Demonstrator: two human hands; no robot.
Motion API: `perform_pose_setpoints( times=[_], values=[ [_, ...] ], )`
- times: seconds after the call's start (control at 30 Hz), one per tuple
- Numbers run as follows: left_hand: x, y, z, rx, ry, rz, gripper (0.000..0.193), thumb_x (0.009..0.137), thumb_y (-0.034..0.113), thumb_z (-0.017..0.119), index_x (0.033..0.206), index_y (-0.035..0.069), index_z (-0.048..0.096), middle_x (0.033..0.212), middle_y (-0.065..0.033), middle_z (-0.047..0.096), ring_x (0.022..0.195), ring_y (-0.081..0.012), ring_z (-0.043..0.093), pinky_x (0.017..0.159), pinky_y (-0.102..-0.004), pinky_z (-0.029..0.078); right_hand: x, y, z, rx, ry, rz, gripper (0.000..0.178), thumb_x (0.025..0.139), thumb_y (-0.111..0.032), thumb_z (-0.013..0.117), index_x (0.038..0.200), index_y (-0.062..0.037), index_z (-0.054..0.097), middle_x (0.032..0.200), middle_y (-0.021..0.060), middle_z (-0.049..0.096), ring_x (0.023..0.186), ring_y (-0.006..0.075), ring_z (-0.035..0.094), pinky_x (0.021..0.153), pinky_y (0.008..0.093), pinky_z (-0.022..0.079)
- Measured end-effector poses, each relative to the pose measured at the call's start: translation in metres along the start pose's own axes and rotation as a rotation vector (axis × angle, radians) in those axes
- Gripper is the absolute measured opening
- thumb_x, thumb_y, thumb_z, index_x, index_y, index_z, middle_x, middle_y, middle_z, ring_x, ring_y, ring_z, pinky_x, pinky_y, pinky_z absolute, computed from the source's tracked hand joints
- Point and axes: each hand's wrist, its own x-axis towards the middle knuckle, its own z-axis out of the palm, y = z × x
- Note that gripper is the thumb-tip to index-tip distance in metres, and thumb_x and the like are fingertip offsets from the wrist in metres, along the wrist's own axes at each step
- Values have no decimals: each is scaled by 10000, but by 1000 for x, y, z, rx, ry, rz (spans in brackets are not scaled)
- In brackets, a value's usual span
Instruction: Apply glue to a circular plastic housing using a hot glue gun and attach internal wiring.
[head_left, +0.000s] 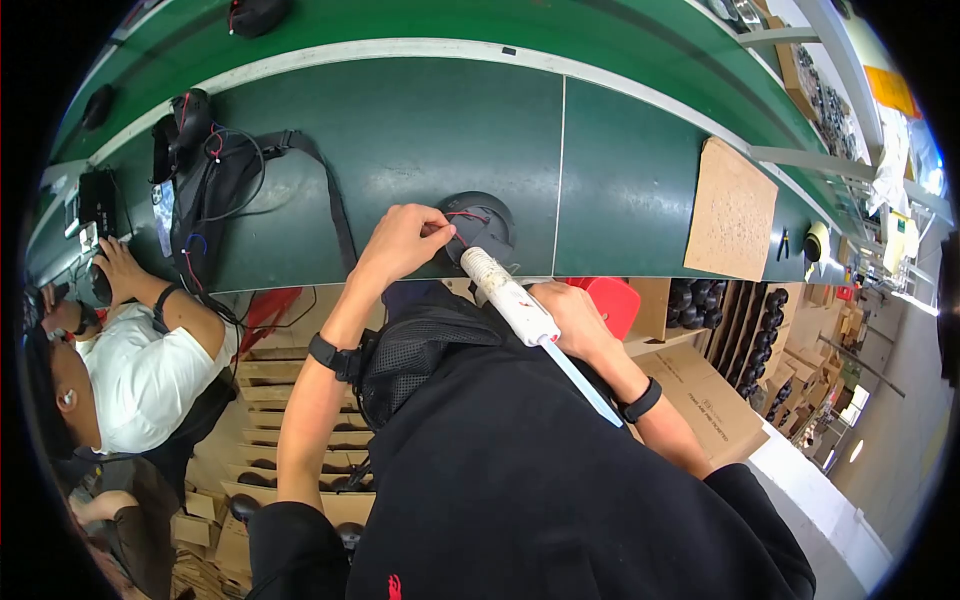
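Observation:
A round black plastic part (497, 212) with a thin red wire (462, 214) lies at the near edge of the green bench. My left hand (408, 240) is at its left side, thumb and forefinger pinched on the wire. My right hand (570, 315) grips a white glue gun (515, 305), whose handle is hidden behind the body and fingers. The gun's worn, wrapped front end points at the round part, close to the left fingertips. From its rear sticks a long pale-blue glue stick (582, 382), slanting toward me.
A black strap bundle with cables (235, 175) lies left on the bench (400, 130). At far left a co-worker in a white shirt (160, 375) handles a black part. A brown board (732, 212) rests right. Below are a red stool (612, 303) and a cardboard box (695, 400).

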Motion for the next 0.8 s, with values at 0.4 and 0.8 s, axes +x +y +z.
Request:
perform_pose_setpoints(
  times=[0.4,0.8],
  values=[
    [-15,-11,-6,-6,-41,-22,214,822,168,700,911,-24,726,822,-155,723,765,-246,705,729,-349,539,-6,5,3,31,36,25,239,780,-224,646,836,-3,576,795,189,601,798,396,604,681,458,469],
    [-19,-13,-4,-44,-26,-34,206,823,168,705,903,-21,727,809,-145,719,748,-225,689,714,-339,529,-10,8,-1,98,37,19,349,665,-220,685,901,17,586,821,203,593,805,418,599,688,455,476]
  ],
)
